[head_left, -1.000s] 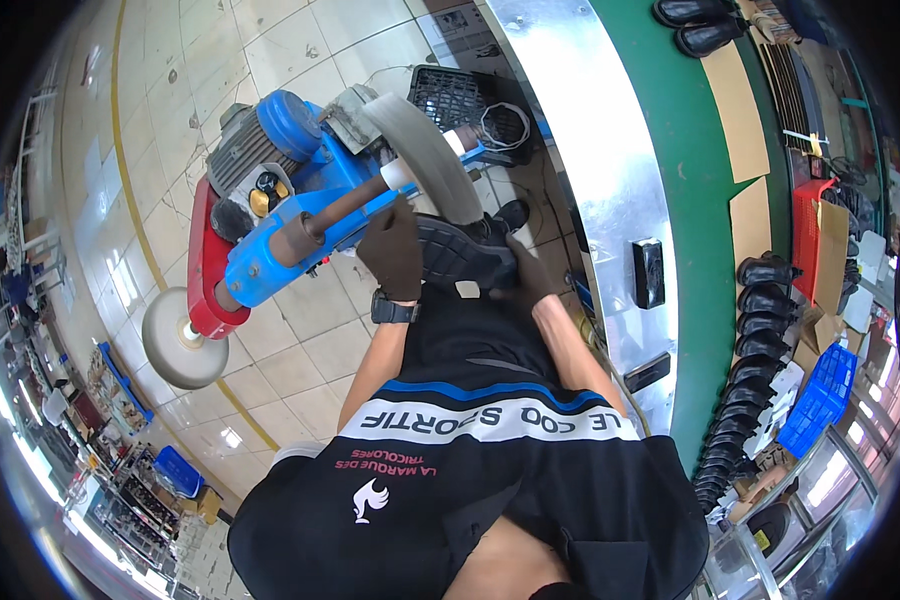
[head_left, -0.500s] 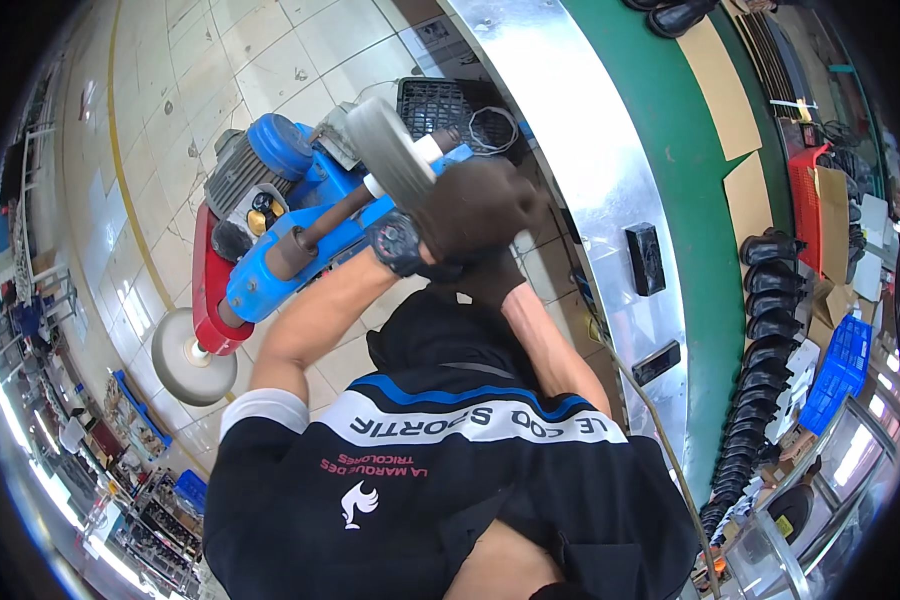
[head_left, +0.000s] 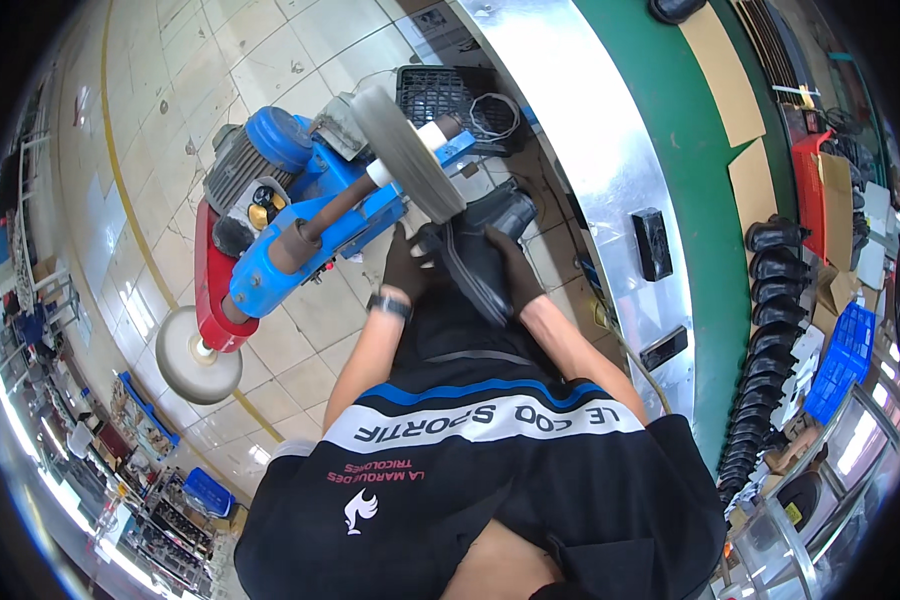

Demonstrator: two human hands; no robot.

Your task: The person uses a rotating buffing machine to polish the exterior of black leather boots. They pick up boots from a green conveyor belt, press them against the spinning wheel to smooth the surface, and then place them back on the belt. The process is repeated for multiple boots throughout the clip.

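A black boot (head_left: 478, 262) is tilted below the grey polishing wheel (head_left: 410, 155), its upper part against or very close to the wheel's lower edge. My right hand (head_left: 515, 272), in a dark glove, grips the boot along its right side. On the other side my left hand (head_left: 406, 262), also gloved, has its fingers curled at the boot's left edge, with a small gap showing between thumb and fingers. Dark glove, boot and trousers blend there, so the exact contact is hard to see. The wheel sits on the shaft of a blue machine (head_left: 270, 255).
A second, pale wheel (head_left: 198, 355) is at the machine's near left end. Beyond the boot lies a black plastic crate (head_left: 450, 95). To the right runs a metal-edged bench with a green surface (head_left: 660, 110), where a row of black boots (head_left: 773, 345) stands. Two dark blocks (head_left: 652, 245) rest on the metal.
Both hands have come back toward me and apart from the wheel's front. The boot, hidden behind the gloves before, now shows between them. My left arm has swung inward.
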